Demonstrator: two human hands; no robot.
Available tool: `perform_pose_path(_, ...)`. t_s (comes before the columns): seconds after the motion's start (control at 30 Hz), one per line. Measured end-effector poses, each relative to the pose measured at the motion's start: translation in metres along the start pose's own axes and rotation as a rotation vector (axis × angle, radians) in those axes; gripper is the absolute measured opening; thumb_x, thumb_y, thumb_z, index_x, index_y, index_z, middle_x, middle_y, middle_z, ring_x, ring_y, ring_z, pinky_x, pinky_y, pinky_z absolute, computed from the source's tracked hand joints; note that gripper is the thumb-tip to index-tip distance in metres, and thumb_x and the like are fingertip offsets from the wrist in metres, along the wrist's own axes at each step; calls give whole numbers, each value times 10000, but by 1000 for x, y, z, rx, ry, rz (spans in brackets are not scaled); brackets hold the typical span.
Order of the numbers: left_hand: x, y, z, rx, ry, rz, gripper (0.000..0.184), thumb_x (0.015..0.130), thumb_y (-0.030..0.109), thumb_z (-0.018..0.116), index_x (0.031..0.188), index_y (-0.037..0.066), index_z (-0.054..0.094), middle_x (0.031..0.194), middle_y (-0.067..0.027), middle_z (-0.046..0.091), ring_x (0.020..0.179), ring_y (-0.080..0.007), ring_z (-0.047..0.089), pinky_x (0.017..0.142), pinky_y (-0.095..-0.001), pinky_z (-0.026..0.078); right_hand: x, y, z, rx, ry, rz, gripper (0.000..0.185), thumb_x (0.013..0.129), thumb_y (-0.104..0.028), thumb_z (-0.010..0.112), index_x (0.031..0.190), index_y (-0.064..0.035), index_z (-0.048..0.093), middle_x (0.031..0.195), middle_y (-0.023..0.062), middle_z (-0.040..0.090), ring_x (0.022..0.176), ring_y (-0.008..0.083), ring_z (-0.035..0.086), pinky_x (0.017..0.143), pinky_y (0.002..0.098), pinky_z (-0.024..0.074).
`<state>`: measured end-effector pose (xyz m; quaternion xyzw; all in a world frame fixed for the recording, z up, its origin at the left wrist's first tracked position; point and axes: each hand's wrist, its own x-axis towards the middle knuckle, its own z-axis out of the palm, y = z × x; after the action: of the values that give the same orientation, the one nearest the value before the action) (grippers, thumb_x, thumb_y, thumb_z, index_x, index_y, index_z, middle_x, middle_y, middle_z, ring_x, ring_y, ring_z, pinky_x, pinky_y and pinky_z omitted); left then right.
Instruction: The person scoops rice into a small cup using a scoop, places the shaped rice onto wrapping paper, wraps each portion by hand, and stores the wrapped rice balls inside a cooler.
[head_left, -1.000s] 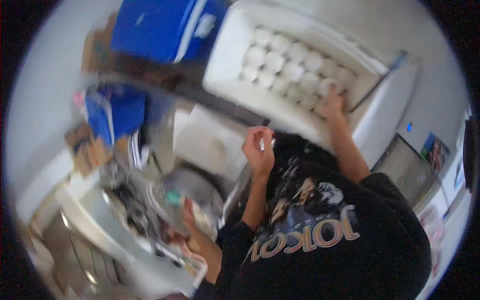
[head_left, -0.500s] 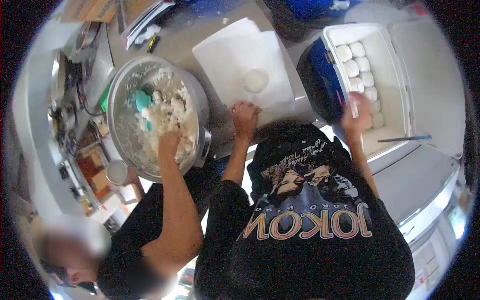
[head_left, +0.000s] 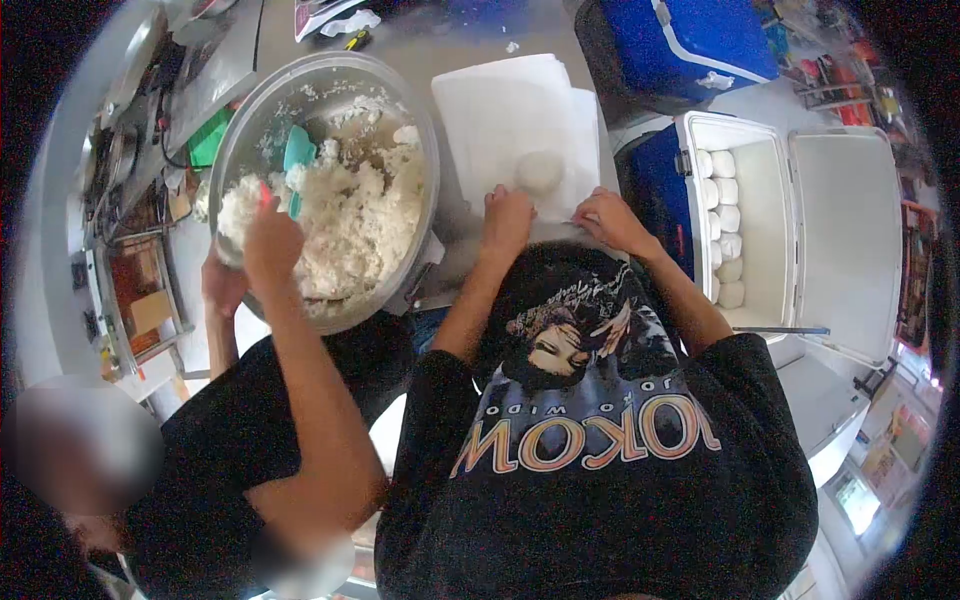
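Note:
My left hand (head_left: 508,218) is closed at the near edge of a stack of white sheets (head_left: 500,115), its fingers pinched at the lower edge. My right hand (head_left: 610,220) pinches the near right corner of the sheets. On the top sheet, just beyond my hands, lies a round, flat white portion (head_left: 538,173). To the left, a large metal bowl (head_left: 432,200) holds loose white rice-like food (head_left: 365,225) and a teal scoop (head_left: 298,148). A co-worker's hand (head_left: 272,245) holds a red utensil over it.
A co-worker (head_left: 230,430) in black stands at my left, working over the bowl. At the right an open white-lined cooler (head_left: 765,230) holds several wrapped white rounds (head_left: 728,218), its lid (head_left: 848,240) folded back. A blue cooler (head_left: 640,50) stands behind.
My right hand has come from the open cooler to the sheets. My left hand stays near their edge. The co-worker's hand has moved left in the bowl and now holds a red utensil.

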<state>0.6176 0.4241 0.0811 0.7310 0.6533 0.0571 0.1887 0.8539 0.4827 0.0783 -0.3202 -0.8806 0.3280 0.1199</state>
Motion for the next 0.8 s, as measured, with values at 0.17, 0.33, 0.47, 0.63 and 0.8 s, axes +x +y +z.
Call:
perform_pose_path(0.17, 11, 2, 28, 97, -65, -80, 167, 853, 178, 654, 977, 98, 732, 950, -123, 683, 998, -336, 606, 877, -501, 452, 13, -8, -5, -88, -256, 195, 336, 690, -376, 855, 784, -81, 723, 800, 108, 695, 857, 326, 642, 749, 453, 503)
perform_pose_path(0.33, 10, 6, 2, 47, -29, -20, 203, 835, 224, 703, 955, 64, 741, 970, -145, 700, 1015, -358, 618, 857, -514, 476, 29, -21, -17, 157, -125, 154, 373, 710, -386, 854, 773, -59, 684, 811, 130, 688, 799, 315, 640, 723, 414, 505)
perform_pose_path(0.47, 13, 8, -14, 60, -58, -27, 263, 839, 271, 731, 966, 40, 731, 982, -139, 706, 1053, -361, 611, 878, -525, 474, 31, 5, 17, 80, -3, 26, 387, 767, -382, 819, 904, -51, 673, 786, 120, 677, 819, 324, 645, 716, 433, 504)
perform_pose_path(0.63, -20, -3, -20, 9, 347, 102, 209, 834, 215, 710, 995, 82, 715, 957, -91, 679, 983, -329, 600, 874, -493, 451, 27, -29, -9, -103, 49, 143, 474, 804, -350, 774, 1117, -59, 571, 882, 113, 658, 917, 319, 635, 807, 473, 469)
perform_pose_path(0.8, -45, -58, 32, -189, 39, 230, 204, 778, 113, 703, 977, 131, 746, 932, -94, 700, 951, -345, 624, 843, -456, 498, -4, 15, 13, -420, -29, 32, 330, 789, -279, 771, 1035, -91, 658, 949, 84, 674, 986, 299, 610, 861, 457, 456)
